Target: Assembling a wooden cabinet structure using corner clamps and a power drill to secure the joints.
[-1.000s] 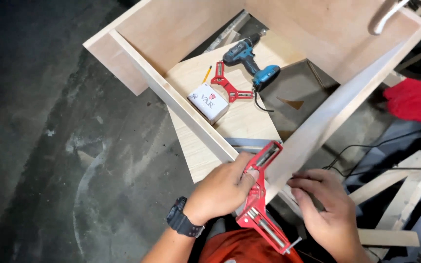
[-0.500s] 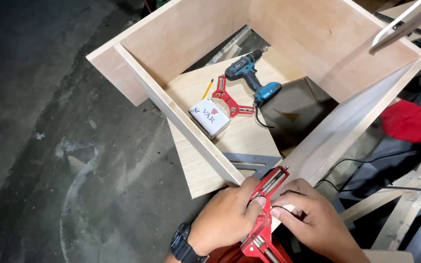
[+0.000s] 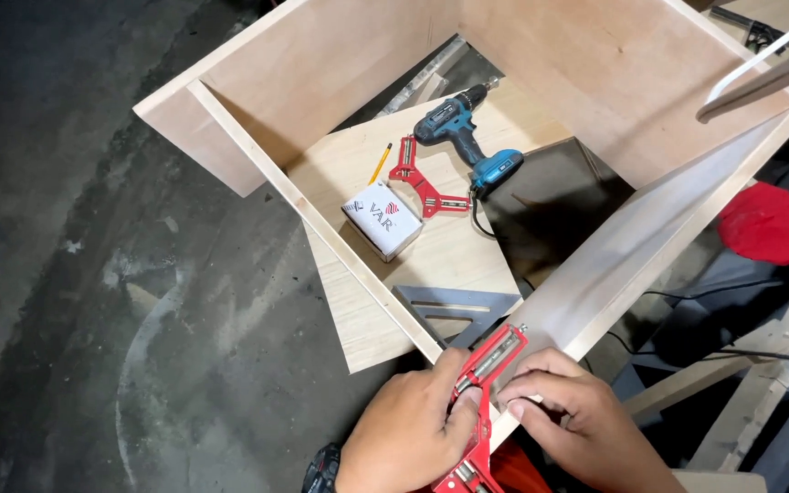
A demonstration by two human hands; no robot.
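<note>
White box (image 3: 383, 219) lies mid-frame; both hands, left hand (image 3: 408, 429) and right hand (image 3: 577, 429), now grasp the red clamp (image 3: 486, 383), shifted lower.

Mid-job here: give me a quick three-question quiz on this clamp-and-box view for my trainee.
1. True or false: both hands rest on the red corner clamp at the near corner of the plywood box.
2. Which tool lies on the board inside the box next to the second red clamp? A) hammer B) blue cordless drill C) handsaw
3. What small thing lies just left of that second clamp, above the white carton?

Key:
1. True: left hand and right hand both touch it.
2. B, the blue cordless drill.
3. A yellow pencil.
</note>
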